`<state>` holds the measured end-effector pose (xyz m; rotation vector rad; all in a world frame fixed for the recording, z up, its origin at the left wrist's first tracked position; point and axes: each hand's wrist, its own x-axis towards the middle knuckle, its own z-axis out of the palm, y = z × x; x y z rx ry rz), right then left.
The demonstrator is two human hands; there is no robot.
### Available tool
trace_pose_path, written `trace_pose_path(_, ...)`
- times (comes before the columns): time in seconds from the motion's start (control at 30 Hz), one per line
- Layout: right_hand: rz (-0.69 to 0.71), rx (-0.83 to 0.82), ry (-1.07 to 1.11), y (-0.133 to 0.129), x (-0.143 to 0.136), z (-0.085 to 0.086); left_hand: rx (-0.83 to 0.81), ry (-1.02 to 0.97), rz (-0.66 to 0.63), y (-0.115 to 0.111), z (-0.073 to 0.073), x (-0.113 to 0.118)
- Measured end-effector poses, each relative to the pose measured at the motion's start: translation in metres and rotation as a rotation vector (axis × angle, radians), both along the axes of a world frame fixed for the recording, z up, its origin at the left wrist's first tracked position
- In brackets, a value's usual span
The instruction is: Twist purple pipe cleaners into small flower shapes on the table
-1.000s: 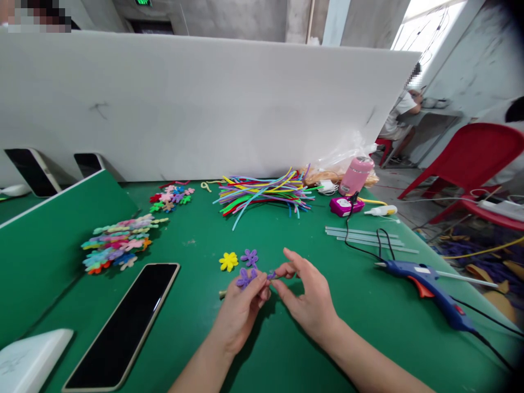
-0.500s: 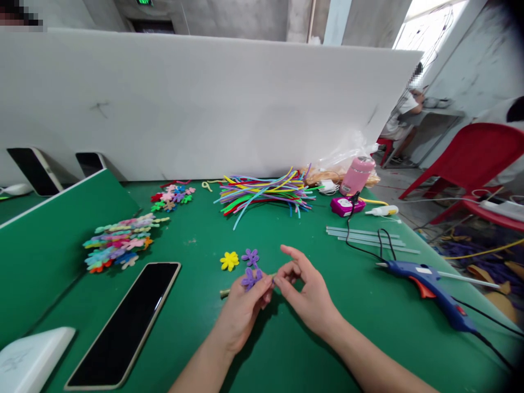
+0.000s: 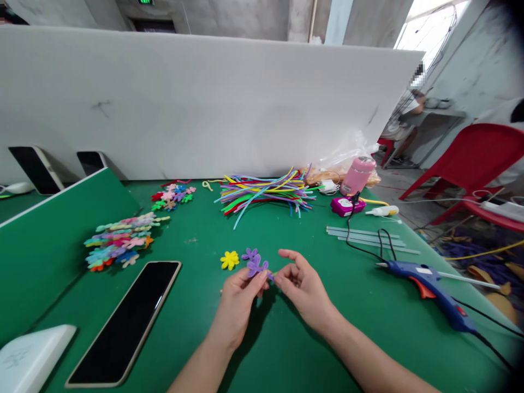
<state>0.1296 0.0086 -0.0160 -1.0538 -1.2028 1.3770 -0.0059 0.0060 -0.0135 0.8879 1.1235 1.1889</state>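
Between thumb and fingers, my left hand (image 3: 238,305) is closed on a purple pipe-cleaner flower (image 3: 256,265), whose petals stick up above the fingers. My right hand (image 3: 305,292) pinches the thin stem end just right of that flower, its index finger raised; the fingertips cover most of the stem. Just behind my left hand, a second purple flower (image 3: 249,254) lies on the green table, partly overlapped by the held one. To its left rests a yellow flower (image 3: 230,260).
A phone (image 3: 126,322) lies left, a blue glue gun (image 3: 429,292) right, near glue sticks (image 3: 368,238). Pipe cleaners (image 3: 266,194) are heaped at the back by a white panel (image 3: 204,103). Finished flowers (image 3: 123,240) are piled left. A pink bottle (image 3: 357,176) stands back right.
My left hand has tilted and shifted slightly, bringing the held purple flower up and to the right, over the lying purple one. My right hand keeps its pinch at nearly the same spot.
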Motion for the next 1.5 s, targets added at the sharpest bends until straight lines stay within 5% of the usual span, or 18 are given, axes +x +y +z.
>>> trace_pose_path(0.27, 0.032, -0.13, 0.126, 0.002, 0.0, 0.002, -0.011, -0.026, -0.006, 0.002, 0.002, 0.0)
trace_pose_path(0.5, -0.084, 0.002, 0.099, -0.002, -0.003, -0.001, -0.135, -0.235, 0.004, -0.001, 0.002, 0.009)
trace_pose_path(1.0, -0.012, -0.022, 0.187, 0.001, -0.001, -0.001, -0.146, -0.276, 0.001, 0.001, 0.003, 0.007)
trace_pose_path(1.5, 0.013, 0.429, -0.283, -0.002, 0.01, 0.006, -0.126, -0.226, -0.122, -0.004, 0.003, 0.007)
